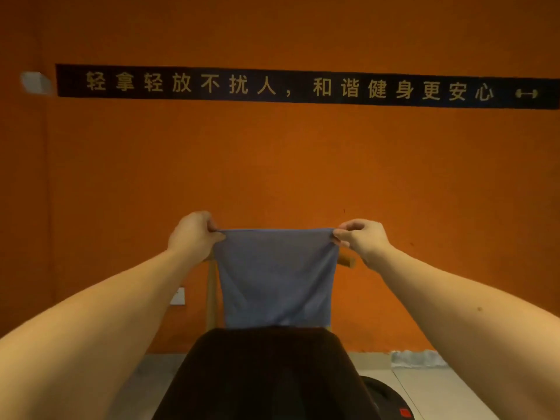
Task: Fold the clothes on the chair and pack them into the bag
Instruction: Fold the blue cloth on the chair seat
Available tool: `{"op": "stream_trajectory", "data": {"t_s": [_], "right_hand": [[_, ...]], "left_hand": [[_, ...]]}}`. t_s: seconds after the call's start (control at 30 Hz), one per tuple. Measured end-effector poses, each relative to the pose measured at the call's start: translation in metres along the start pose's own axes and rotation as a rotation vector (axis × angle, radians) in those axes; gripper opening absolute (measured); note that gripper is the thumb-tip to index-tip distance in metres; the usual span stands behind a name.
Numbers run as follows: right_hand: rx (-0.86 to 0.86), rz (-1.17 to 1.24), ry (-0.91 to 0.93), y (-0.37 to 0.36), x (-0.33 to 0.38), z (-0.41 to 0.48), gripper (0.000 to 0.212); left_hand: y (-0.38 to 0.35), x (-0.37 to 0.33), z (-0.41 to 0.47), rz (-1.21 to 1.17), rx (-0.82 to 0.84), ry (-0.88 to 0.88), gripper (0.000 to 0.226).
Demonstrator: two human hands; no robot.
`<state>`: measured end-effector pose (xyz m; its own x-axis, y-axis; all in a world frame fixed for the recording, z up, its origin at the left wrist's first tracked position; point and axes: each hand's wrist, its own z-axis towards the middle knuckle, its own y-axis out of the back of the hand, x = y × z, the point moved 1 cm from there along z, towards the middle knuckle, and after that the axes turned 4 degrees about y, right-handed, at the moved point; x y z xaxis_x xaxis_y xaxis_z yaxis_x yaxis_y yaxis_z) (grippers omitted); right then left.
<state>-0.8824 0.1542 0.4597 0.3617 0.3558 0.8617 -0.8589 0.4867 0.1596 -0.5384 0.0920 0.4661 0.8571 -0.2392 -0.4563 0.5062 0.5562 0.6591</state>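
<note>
Nearest the camera, at the bottom middle, a mass of dark fabric (pixel 272 374) is filling the view; whether it is lying on the chair seat cannot be told. Just to its right, on the pale floor (pixel 439 389), a black rounded object (pixel 383 395) with a red patch is showing only in part.

Both bare forearms are reaching forward from the near left and near right corners. The left hand (pixel 194 234) is pinching the top left corner of a blue-grey garment (pixel 275 277) between thumb and curled fingers, and the right hand (pixel 362 241) is pinching the top right corner in the same way. Between the two hands the top edge is running taut and level, and the cloth is hanging straight down as a flat panel, its lower edge disappearing behind the dark fabric.

Behind the hanging garment, a wooden chair (pixel 211 298) is standing against the wall, one upright showing at the left and the end of its top rail peeking out at the right.

Farther off, a white wall socket (pixel 178 296) is sitting low on the orange wall (pixel 424 177), left of the chair. High on that wall a dark banner (pixel 303 86) with pale Chinese characters is stretching across, with a blurred white object (pixel 35 82) at its left end.
</note>
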Motion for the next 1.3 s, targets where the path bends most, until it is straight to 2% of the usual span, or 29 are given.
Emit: {"op": "stream_trajectory", "data": {"t_s": [0.07,0.17,0.4,0.53,0.7,0.8,0.9,1.0,1.1,1.2,1.3], "right_hand": [[0.023,-0.019,-0.013,0.004,-0.008,-0.011,0.010],[0.130,-0.097,-0.080,0.007,-0.041,-0.043,0.010],[0.568,-0.370,-0.387,0.016,-0.145,-0.163,0.003],[0.675,-0.483,-0.386,0.019,-0.172,-0.200,0.005],[0.824,-0.632,-0.393,0.016,-0.174,-0.214,0.013],[0.768,-0.657,-0.397,0.005,-0.172,-0.204,0.019],[0.550,-0.667,-0.233,-0.016,-0.183,-0.181,0.009],[0.408,-0.698,-0.110,-0.045,-0.201,-0.155,0.020],[0.416,-0.688,-0.057,-0.082,-0.218,-0.132,0.031],[0.491,-0.737,-0.114,-0.119,-0.246,-0.106,0.045],[0.581,-0.947,-0.182,-0.142,-0.280,-0.082,0.066]], "left_hand": [[0.000,0.006,-0.019,0.028,0.035,-0.050,0.021],[-0.006,0.030,-0.065,0.132,0.247,-0.131,0.018],[-0.056,0.095,-0.214,0.319,0.693,-0.227,0.010],[-0.063,0.109,-0.256,0.383,0.769,-0.269,0.010],[-0.070,0.117,-0.276,0.450,0.828,-0.314,0.014],[-0.076,0.114,-0.266,0.356,0.801,-0.314,0.032],[-0.096,0.114,-0.240,0.255,0.651,-0.220,0.027],[-0.132,0.114,-0.207,0.203,0.539,-0.125,0.018],[-0.177,0.114,-0.176,0.134,0.534,-0.017,0.018],[-0.225,0.116,-0.151,0.088,0.610,0.050,0.034],[-0.265,0.125,-0.133,0.130,0.708,0.058,0.051]]}}
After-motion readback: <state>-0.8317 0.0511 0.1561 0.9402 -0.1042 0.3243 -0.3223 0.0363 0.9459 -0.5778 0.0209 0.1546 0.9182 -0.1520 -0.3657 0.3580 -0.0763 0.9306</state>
